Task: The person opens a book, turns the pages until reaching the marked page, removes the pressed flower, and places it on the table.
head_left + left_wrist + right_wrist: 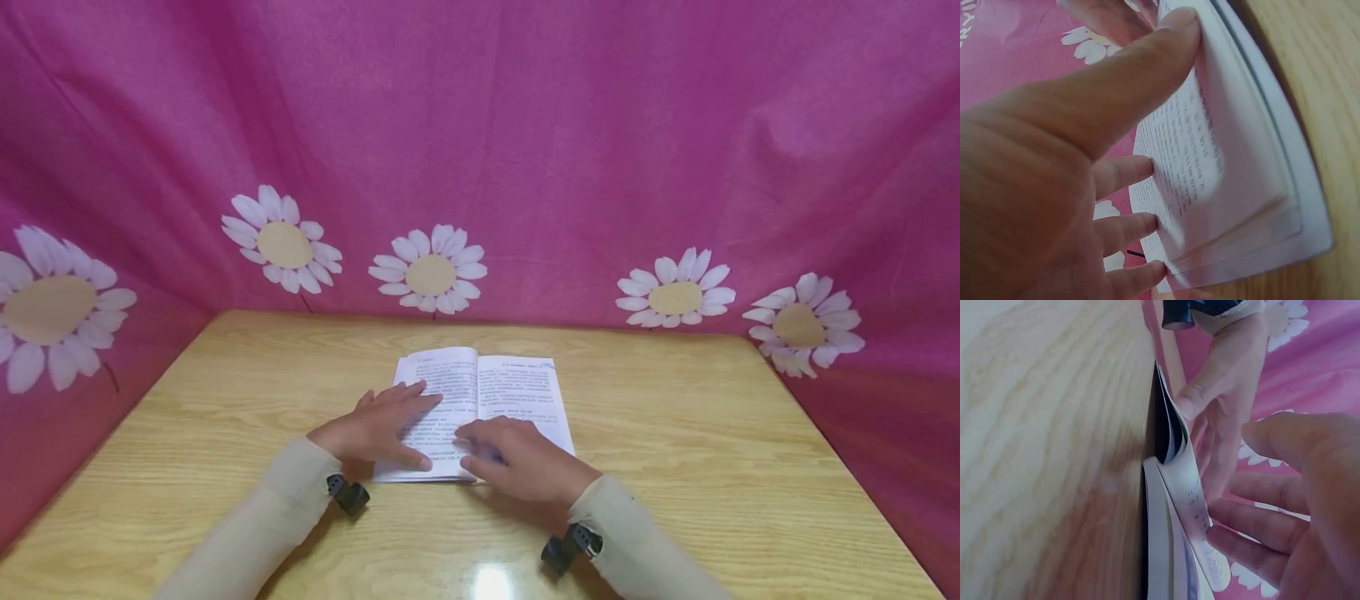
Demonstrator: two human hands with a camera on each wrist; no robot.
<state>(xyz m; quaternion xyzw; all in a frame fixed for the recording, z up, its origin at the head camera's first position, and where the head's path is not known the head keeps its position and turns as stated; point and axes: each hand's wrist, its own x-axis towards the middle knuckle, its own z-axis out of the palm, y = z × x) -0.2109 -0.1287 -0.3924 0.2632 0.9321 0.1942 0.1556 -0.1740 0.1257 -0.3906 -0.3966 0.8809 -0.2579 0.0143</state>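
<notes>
Book [483, 400] open already; left page [452, 379] bulging, not yet flat. Left hand [378, 427] spread on it; right hand [521, 458] relaxed, pinching nothing.

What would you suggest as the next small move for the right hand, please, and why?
I would probably press the right hand lightly along the book's crease: the left page bows up beside it, that hand is close by, and the left hand rests on that page.
</notes>
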